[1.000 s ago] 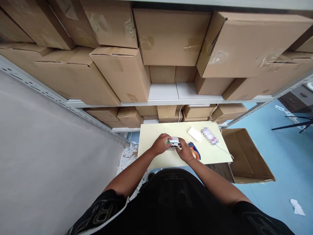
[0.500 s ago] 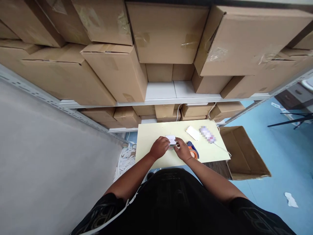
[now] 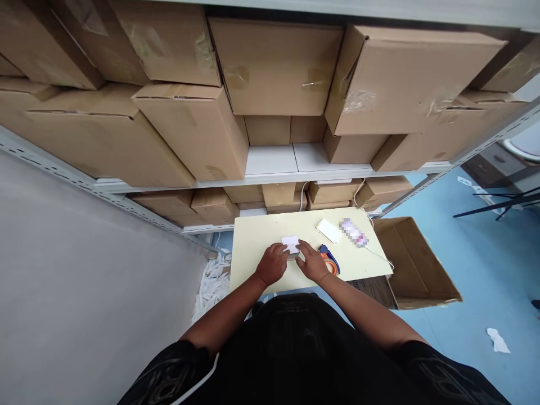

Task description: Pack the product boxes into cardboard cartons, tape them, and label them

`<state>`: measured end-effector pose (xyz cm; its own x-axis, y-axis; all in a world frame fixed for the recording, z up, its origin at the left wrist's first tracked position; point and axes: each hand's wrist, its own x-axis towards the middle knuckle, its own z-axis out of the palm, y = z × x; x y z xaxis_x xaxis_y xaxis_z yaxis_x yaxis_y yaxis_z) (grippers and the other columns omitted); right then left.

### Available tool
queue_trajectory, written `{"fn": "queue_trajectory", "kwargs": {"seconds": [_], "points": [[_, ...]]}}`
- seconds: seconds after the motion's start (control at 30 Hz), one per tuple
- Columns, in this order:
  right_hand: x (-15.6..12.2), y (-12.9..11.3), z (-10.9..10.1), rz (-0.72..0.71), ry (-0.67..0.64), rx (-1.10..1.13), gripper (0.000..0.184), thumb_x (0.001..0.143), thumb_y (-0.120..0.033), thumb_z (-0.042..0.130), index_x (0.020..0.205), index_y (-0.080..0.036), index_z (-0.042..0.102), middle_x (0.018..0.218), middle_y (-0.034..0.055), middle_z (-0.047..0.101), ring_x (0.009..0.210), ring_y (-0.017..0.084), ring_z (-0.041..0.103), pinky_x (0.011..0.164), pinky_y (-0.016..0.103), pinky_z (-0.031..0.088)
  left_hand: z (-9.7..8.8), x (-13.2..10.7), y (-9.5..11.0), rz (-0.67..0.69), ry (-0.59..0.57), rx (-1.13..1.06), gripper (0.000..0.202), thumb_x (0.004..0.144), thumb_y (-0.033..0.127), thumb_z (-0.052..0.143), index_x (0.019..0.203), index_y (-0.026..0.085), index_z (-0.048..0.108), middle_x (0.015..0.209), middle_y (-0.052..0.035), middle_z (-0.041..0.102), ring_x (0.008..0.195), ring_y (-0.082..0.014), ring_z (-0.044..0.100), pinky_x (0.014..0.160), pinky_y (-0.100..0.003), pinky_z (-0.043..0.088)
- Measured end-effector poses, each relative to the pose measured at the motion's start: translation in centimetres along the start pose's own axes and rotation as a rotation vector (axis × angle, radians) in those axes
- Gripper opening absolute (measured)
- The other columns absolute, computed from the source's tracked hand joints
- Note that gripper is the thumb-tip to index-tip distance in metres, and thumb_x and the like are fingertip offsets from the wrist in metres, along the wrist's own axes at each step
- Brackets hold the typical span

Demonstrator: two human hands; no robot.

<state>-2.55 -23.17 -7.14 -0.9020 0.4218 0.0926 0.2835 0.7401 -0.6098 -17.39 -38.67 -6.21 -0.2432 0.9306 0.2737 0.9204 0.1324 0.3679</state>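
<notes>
while the left hand (image 3: 272,263) is gripping one side of a small box (image 3: 290,244), the right hand (image 3: 312,263) is gripping the other.
the box is showing its white top between bent fingers, over the table (image 3: 248,253); whether it is touching the surface is hard to tell. a tape dispenser (image 3: 329,260) is lying just beside the right hand, and a white packet (image 3: 329,230) is lying farther back.

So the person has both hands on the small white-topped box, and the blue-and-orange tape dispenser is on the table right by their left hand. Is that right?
Not quite: in the head view, the blue-and-orange tape dispenser is on the table by the right hand, not the left.
</notes>
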Motion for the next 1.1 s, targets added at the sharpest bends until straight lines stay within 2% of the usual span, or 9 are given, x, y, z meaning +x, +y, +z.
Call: {"fn": "queue_trajectory", "kwargs": {"seconds": [0.07,0.17,0.3,0.4,0.47,0.57,0.7,0.9,1.1], "points": [[-1.3,0.5,-0.2,0.018,0.02,0.035,0.049,0.094,-0.027,0.057,0.142,-0.021,0.056,0.146,0.0132,0.06,0.13,0.028,0.061,0.108,0.047,0.052,-0.4,0.1,0.2,-0.006,-0.008,0.001,0.033,0.089,0.011,0.055,0.117,0.019,0.069,0.13,-0.0145,0.063,0.129,-0.0334,0.053,0.108,-0.055,0.046],[-4.2,2.7,-1.3,0.095,0.044,0.033,0.043,0.095,-0.031,0.055,0.136,-0.022,0.06,0.134,0.0124,0.066,0.122,0.027,0.064,0.107,0.045,0.052,-1.2,0.3,0.5,-0.009,-0.009,-0.034,0.03,0.087,0.013,0.058,0.114,0.019,0.068,0.127,-0.0138,0.063,0.125,-0.0331,0.054,0.106,-0.053,0.046],[-7.3,7.8,-3.5,0.441,0.049,-0.142,0.042,0.096,-0.037,0.052,0.132,-0.017,0.06,0.127,0.0162,0.066,0.122,0.03,0.062,0.106,0.043,0.049,-2.5,0.2,0.6,-0.081,0.045,-0.12,0.027,0.086,0.014,0.059,0.111,0.021,0.068,0.122,-0.0117,0.063,0.119,-0.0306,0.055,0.104,-0.051,0.048],[-7.4,11.2,-3.9,0.705,-0.102,-0.227,0.06,0.091,-0.043,0.06,0.142,-0.013,0.051,0.135,0.0203,0.059,0.125,0.033,0.059,0.102,0.041,0.049,-3.2,-0.5,0.4,-0.185,0.111,-0.178,0.024,0.087,0.014,0.059,0.109,0.021,0.066,0.116,-0.0102,0.063,0.115,-0.0279,0.057,0.103,-0.047,0.05],[-6.7,12.5,-3.4,0.781,-0.243,-0.226,0.06,0.09,-0.041,0.061,0.143,-0.014,0.051,0.136,0.0196,0.058,0.125,0.032,0.06,0.099,0.039,0.05,-3.4,-1.3,0.2,-0.258,0.136,-0.209,0.021,0.088,0.014,0.059,0.107,0.021,0.065,0.112,-0.0089,0.064,0.112,-0.0261,0.058,0.101,-0.045,0.052],[-5.4,13.2,-2.4,0.791,-0.329,-0.245,0.049,0.091,-0.039,0.058,0.134,-0.015,0.057,0.132,0.0191,0.058,0.125,0.033,0.06,0.097,0.039,0.05,-3.3,-2.6,0.1,-0.336,0.119,-0.237,0.018,0.089,0.015,0.058,0.104,0.022,0.065,0.108,-0.007,0.064,0.109,-0.0243,0.061,0.099,-0.043,0.053],[-5.0,13.3,-2.0,0.774,-0.304,-0.241,0.052,0.09,-0.042,0.058,0.135,-0.016,0.057,0.133,0.0189,0.058,0.126,0.034,0.058,0.098,0.04,0.049,-3.2,-3.8,0.6,-0.383,0.048,-0.264,0.016,0.09,0.016,0.057,0.103,0.022,0.064,0.108,-0.0062,0.065,0.108,-0.0235,0.062,0.099,-0.042,0.053],[-7.1,13.1,-1.9,0.702,-0.197,-0.201,0.055,0.092,-0.04,0.056,0.141,-0.015,0.054,0.133,0.0191,0.06,0.124,0.032,0.06,0.1,0.04,0.048,-3.7,-3.4,1.4,-0.395,-0.008,-0.285,0.017,0.091,0.018,0.056,0.105,0.022,0.064,0.11,-0.0068,0.066,0.11,-0.0242,0.062,0.099,-0.042,0.053],[-9.5,12.4,-1.3,0.656,-0.088,-0.196,0.05,0.092,-0.037,0.057,0.137,-0.015,0.057,0.128,0.0179,0.063,0.12,0.031,0.062,0.1,0.04,0.049,-3.6,-2.6,0.8,-0.35,-0.007,-0.301,0.017,0.092,0.022,0.055,0.105,0.023,0.066,0.109,-0.0067,0.067,0.109,-0.0242,0.063,0.098,-0.041,0.053]]}}
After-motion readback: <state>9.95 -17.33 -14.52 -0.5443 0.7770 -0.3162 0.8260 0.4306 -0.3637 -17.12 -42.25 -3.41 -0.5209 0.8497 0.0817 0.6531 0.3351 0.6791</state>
